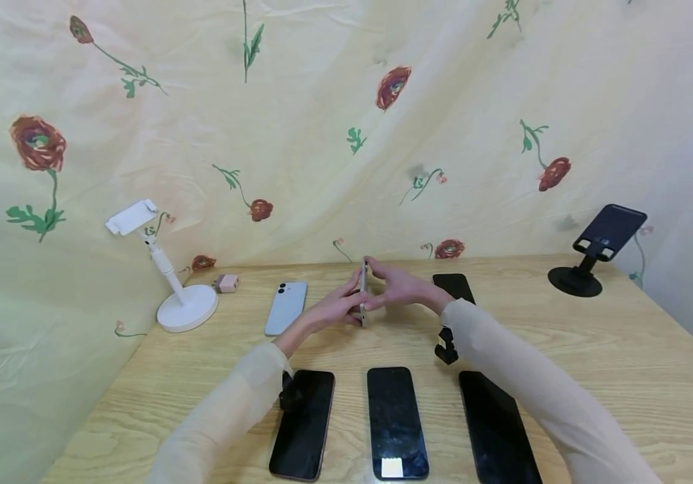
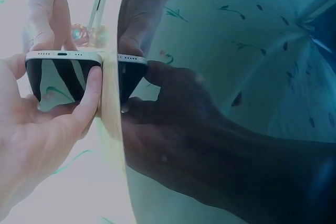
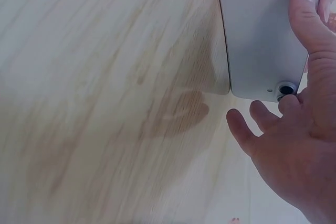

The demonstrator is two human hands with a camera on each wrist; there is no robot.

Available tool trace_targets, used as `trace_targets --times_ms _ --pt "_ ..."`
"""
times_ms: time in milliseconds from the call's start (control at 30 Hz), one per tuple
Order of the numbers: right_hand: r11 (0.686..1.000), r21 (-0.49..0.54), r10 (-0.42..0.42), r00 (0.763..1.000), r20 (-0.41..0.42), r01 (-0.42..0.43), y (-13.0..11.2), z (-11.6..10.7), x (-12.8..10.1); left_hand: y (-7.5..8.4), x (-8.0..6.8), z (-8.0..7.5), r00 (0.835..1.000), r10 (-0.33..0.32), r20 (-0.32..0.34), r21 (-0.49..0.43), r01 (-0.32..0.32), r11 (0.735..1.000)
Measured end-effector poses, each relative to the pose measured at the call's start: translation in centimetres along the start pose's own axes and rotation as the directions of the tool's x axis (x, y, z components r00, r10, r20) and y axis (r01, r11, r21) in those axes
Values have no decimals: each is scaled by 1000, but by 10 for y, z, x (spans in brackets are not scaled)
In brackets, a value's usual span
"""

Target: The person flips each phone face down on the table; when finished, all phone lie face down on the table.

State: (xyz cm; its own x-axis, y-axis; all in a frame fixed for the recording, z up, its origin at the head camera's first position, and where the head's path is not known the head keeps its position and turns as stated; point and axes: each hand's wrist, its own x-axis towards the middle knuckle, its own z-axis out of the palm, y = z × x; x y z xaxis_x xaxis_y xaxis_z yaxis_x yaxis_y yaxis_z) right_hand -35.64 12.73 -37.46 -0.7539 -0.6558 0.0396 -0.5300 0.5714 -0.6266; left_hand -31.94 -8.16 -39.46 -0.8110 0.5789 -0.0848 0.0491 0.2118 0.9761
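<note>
A white smartphone (image 1: 363, 294) stands on its long edge at the back middle of the table, its thin side towards the head camera. My left hand (image 1: 335, 308) holds it from the left, a finger lying across its dark screen (image 2: 59, 80) in the left wrist view. From the other side my right hand (image 1: 397, 286) holds it. In the right wrist view, the right thumb (image 3: 307, 17) lies along the plain white back (image 3: 262, 35), and other fingers are near the camera lenses (image 3: 286, 88). A light blue phone (image 1: 286, 308) lies left of the hands.
Dark phones lie in front: one by the left sleeve (image 1: 302, 423), one in the middle (image 1: 396, 420), one under the right sleeve (image 1: 497, 430). Another dark phone (image 1: 454, 285) sits behind the right wrist. A white stand (image 1: 187, 308), pink charger (image 1: 228, 283) and black stand (image 1: 575, 281) line the back.
</note>
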Motion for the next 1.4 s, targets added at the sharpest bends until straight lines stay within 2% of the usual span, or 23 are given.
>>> trace_targets --times_ms 400,700,900,1067,1233,1400 --pt "999 40 28 1000 10 -29 -1 8 2 3 -7 -3 999 -36 -20 -102 33 994" --pt "999 49 9 1000 15 -10 1 12 3 4 -10 -6 1000 -26 5 -156 27 987" --pt "999 28 -21 1000 18 20 1 13 2 0 -11 -10 999 -1 44 -120 6 993" --pt "1000 10 10 999 45 -10 -1 13 2 -4 -12 -13 999 -2 53 -89 7 996" --pt "999 -5 43 997 70 -43 -4 15 2 -5 -15 -14 999 -16 33 -74 19 997" --pt "999 -39 35 996 78 -32 -5 16 4 -6 -17 -14 998 -56 -11 -72 55 996"
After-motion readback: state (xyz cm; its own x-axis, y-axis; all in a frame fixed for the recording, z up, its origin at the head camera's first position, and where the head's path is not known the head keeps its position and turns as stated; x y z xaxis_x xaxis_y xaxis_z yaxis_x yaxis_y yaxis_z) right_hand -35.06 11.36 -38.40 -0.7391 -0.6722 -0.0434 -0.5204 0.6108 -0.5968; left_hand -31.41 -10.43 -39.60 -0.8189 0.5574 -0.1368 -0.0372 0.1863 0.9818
